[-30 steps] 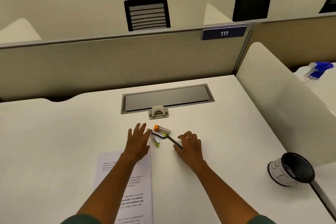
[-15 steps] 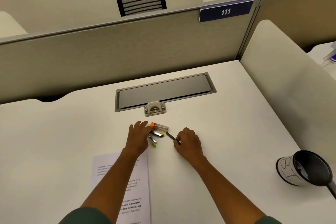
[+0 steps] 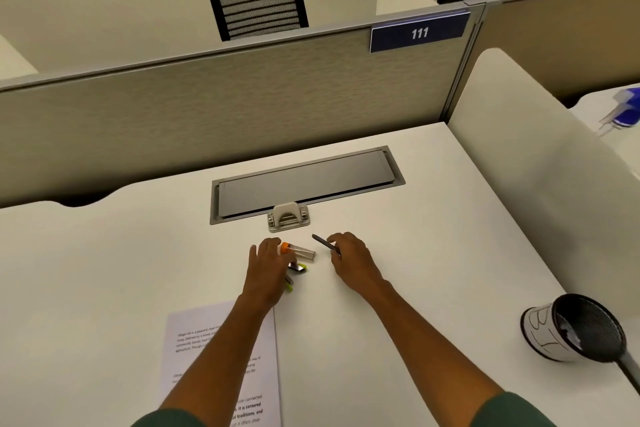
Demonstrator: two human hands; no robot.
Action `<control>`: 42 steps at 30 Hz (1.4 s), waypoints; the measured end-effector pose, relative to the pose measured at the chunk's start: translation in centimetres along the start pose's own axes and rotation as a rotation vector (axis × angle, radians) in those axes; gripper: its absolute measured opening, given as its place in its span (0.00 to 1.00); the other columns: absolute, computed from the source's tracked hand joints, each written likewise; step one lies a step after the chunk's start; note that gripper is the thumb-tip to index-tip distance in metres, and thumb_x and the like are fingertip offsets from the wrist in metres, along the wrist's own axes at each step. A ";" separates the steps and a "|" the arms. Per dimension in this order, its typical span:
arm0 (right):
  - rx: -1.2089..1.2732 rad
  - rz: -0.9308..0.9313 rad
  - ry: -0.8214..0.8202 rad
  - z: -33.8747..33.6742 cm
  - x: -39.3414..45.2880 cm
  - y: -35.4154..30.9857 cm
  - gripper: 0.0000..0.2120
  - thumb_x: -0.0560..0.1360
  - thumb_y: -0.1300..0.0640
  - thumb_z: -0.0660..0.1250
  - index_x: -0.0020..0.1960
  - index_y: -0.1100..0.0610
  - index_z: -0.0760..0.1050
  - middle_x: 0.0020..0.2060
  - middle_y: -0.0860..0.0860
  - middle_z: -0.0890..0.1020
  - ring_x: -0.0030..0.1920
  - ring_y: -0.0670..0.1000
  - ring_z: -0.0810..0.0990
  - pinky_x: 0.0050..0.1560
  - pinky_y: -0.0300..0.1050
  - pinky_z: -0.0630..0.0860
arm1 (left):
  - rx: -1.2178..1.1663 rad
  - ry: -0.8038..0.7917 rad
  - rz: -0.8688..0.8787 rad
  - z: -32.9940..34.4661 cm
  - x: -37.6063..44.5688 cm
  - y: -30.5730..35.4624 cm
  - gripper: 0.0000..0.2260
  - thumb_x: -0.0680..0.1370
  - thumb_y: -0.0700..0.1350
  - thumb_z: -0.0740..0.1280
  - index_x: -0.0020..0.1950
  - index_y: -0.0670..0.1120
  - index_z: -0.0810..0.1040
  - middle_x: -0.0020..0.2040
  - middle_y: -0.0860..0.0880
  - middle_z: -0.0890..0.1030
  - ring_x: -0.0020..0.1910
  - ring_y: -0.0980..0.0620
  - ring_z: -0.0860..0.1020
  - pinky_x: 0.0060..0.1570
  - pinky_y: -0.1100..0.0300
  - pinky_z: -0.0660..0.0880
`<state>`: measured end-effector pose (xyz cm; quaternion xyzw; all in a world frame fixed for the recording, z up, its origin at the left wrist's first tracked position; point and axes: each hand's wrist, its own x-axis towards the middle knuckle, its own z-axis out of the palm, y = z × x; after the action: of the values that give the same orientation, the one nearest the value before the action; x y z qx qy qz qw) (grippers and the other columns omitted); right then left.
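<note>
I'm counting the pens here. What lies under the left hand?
An orange-capped tube shows at the fingertips, and two green-tipped pens stick out from under the left hand. Their other ends are covered, and anything else beneath it is hidden.

Matt white desk (image 3: 138, 270), brushed metal cable tray (image 3: 304, 184), clear plastic tube (image 3: 300, 251), printed paper sheet (image 3: 194, 340).

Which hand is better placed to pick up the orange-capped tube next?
Left. The left hand rests by the cap of the orange-capped tube and seems free; the right hand is pinching a dark pen.
</note>
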<state>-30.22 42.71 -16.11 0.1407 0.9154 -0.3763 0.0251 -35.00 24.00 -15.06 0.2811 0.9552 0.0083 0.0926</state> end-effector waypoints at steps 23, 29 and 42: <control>0.032 0.029 -0.018 -0.5 1.5 -0.6 0.14 0.78 0.56 0.67 0.61 0.61 0.78 0.53 0.59 0.80 0.52 0.57 0.79 0.52 0.46 0.76 | -0.255 -0.004 -0.108 -1.2 0.9 1.7 0.18 0.76 0.53 0.69 0.65 0.51 0.76 0.60 0.49 0.79 0.57 0.48 0.77 0.57 0.55 0.72; 0.159 0.158 0.127 -5.5 0.5 2.7 0.15 0.77 0.57 0.67 0.63 0.62 0.76 0.56 0.58 0.79 0.55 0.55 0.78 0.53 0.40 0.73 | -0.658 0.056 -0.255 -2.3 3.4 6.9 0.18 0.71 0.54 0.75 0.54 0.44 0.83 0.46 0.47 0.85 0.42 0.50 0.80 0.39 0.60 0.74; 0.306 0.500 0.467 -14.1 -1.9 12.8 0.10 0.78 0.60 0.65 0.56 0.65 0.78 0.49 0.60 0.81 0.44 0.53 0.77 0.43 0.41 0.71 | -0.972 -0.035 -0.394 -0.6 9.4 21.3 0.19 0.69 0.56 0.76 0.40 0.38 0.81 0.37 0.42 0.82 0.40 0.43 0.81 0.44 0.49 0.79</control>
<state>-24.02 60.74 -14.48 0.4439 0.7671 -0.4488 -0.1145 -31.44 47.03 -14.61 0.0207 0.8743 0.4281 0.2281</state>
